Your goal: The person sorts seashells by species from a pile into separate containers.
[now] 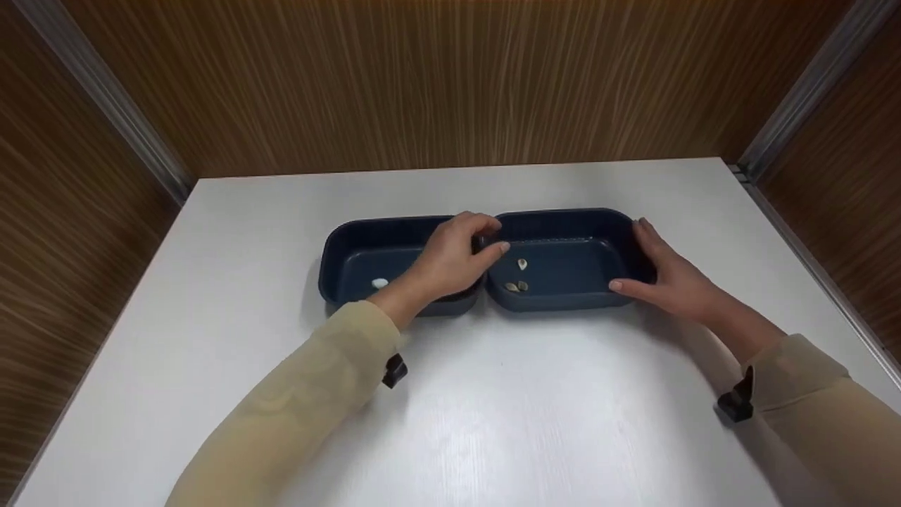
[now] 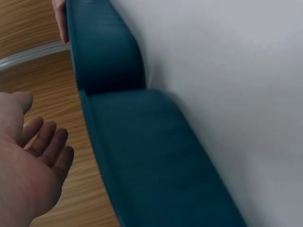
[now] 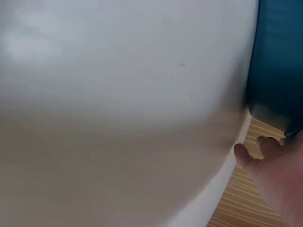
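Observation:
Two dark blue rectangular trays stand end to end. My left hand (image 1: 450,257) is over the place where they meet, thumb and fingers apart and loosely bent; in the left wrist view nothing shows in its palm. Under that wrist, the left tray (image 1: 338,260) has a small white oval piece (image 1: 380,283) in it. Three small drop-shaped pieces (image 1: 521,264), brown and pale like seeds or shells, lie in the left part of the right tray (image 1: 563,301). My right hand (image 1: 676,282) rests at that tray's right end, its fingers along the side and thumb by the front corner.
Both trays stand on a white table (image 1: 493,394). Wood-grain panels (image 1: 450,84) rise behind the table and on both sides, with metal strips (image 1: 809,84) at the corners. Small black devices (image 1: 735,405) sit under both sleeved wrists.

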Demonstrator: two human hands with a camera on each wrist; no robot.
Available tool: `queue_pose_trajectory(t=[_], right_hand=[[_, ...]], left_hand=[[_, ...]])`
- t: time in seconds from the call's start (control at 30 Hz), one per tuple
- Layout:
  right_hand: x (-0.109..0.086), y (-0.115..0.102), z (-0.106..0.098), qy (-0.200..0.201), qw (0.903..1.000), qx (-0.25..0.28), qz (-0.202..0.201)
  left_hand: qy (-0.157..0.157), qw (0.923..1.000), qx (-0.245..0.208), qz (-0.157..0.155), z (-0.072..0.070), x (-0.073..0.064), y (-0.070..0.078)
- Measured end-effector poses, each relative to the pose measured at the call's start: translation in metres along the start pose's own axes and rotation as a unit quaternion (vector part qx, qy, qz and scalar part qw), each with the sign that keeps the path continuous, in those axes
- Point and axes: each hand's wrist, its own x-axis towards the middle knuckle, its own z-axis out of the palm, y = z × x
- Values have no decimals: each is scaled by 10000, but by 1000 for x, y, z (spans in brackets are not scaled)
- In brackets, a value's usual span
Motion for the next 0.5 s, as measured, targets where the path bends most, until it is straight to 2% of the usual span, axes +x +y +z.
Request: queue_pose_trajectory(t=[0.13,0.27,0.5], right_hand=[[-3,-9,-5,240,9981,-559,-121],[-7,-26,-9,612,9923,-1000,-397],[-13,-55,-8,813,9813,-1677,-474]], left_hand=[[389,9982,448,-69,-22,-17,-6],[691,9927,977,-145,-45,-38,-15],[615,9809,1774,-504,-73,-73,-29]])
